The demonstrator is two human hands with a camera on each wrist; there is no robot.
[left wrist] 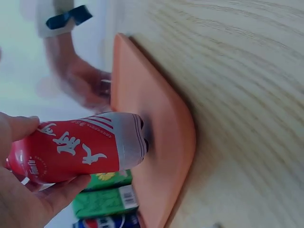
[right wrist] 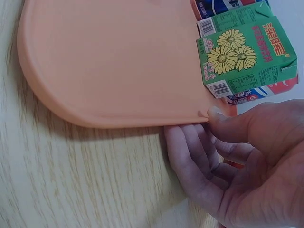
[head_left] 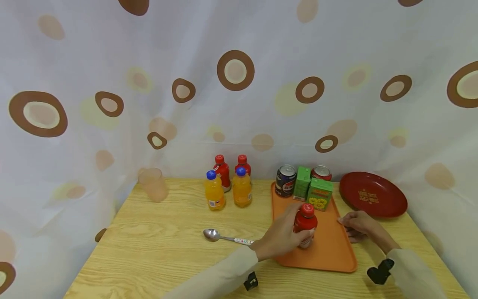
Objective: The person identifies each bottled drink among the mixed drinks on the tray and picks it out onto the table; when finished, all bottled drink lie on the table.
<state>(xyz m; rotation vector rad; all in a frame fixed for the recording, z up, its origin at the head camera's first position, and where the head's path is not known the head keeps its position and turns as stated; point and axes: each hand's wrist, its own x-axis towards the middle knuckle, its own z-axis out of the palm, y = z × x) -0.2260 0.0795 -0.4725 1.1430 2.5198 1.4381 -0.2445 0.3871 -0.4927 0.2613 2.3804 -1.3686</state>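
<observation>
My left hand (head_left: 282, 234) grips a red bottle (left wrist: 80, 147) with a red cap, its base close over the orange tray (head_left: 330, 249). At the tray's right edge my right hand (right wrist: 247, 156) pinches the rim, thumb on top and fingers below. Toward the back of the tray stand two green drink cartons (right wrist: 247, 54), printed with yellow flowers on the nearer one. Beside them are a dark blue Pepsi can (head_left: 285, 181) and a red can (head_left: 321, 172), the latter partly hidden behind a carton.
Left of the tray stand two orange-drink bottles (head_left: 214, 191) with blue caps, and two red bottles (head_left: 223, 171) behind them. A spoon (head_left: 224, 237) lies in front. A pinkish cup (head_left: 154, 185) is at the far left, a dark red plate (head_left: 373, 194) at the right.
</observation>
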